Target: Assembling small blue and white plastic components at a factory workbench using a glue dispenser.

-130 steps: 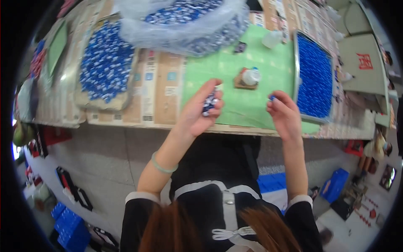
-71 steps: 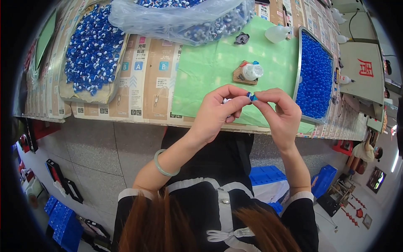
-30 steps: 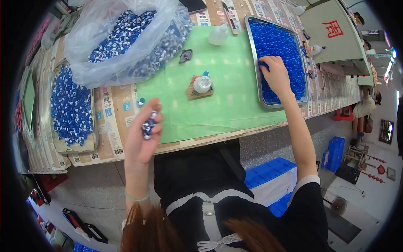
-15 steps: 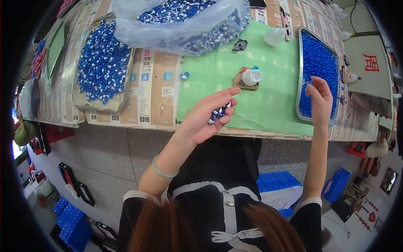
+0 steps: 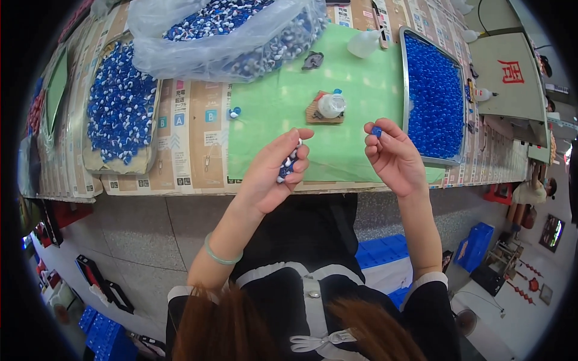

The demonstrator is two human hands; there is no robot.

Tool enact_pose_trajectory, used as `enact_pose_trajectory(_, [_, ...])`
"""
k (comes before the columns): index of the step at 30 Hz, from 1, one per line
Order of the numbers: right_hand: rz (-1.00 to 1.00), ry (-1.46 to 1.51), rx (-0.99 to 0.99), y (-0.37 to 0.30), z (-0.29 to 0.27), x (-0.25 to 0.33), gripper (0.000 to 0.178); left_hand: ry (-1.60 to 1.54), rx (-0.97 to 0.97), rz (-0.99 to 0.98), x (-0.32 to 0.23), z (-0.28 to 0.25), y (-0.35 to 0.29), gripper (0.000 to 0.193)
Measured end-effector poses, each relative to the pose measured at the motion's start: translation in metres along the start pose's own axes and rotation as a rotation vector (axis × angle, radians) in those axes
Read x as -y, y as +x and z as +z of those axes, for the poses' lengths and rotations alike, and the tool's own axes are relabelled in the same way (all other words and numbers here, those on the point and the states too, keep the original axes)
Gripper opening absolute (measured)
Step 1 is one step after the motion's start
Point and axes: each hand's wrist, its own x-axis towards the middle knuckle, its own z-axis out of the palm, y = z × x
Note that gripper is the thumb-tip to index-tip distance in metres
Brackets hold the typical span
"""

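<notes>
My left hand (image 5: 268,171) is curled around several small blue-and-white pieces (image 5: 288,167), held above the front edge of the green mat (image 5: 265,96). To its right, my right hand (image 5: 400,161) pinches a round blue bead (image 5: 377,131) between thumb and fingertips. The hands are apart, facing each other. Just beyond them stands a small clear jar (image 5: 332,105) with whitish contents, resting on a brown cardboard piece (image 5: 314,114). A loose blue bead (image 5: 338,92) lies at the jar's far side. A metal-rimmed tray (image 5: 442,160) full of blue beads (image 5: 436,96) sits right of my right hand.
A clear plastic bag (image 5: 174,63) of blue-and-white pieces lies at the back. On the left stands a shallow tray (image 5: 123,169) of similar pieces. A white bottle (image 5: 363,44), a dark crumpled scrap (image 5: 313,60) and a blue-and-white piece (image 5: 235,112) lie on the mat.
My right hand has moved left from over the bead tray to near my left hand, and a blue bead now shows in its fingertips. The whole view has shifted slightly.
</notes>
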Motion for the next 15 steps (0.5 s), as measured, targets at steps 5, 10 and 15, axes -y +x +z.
enact_pose_trajectory(5, [0.046,0.122,0.023,0.001,-0.001,-0.002,0.020,0.036,-0.014,-0.001,-0.001,0.009,-0.002,0.032])
enact_pose_trajectory(10, [0.073,0.146,-0.009,0.001,0.001,-0.004,0.025,0.158,-0.047,0.034,-0.001,0.016,-0.003,0.032])
enact_pose_trajectory(15, [0.038,0.017,-0.055,0.004,0.004,-0.006,0.022,0.100,0.032,0.046,0.003,0.007,0.001,0.031])
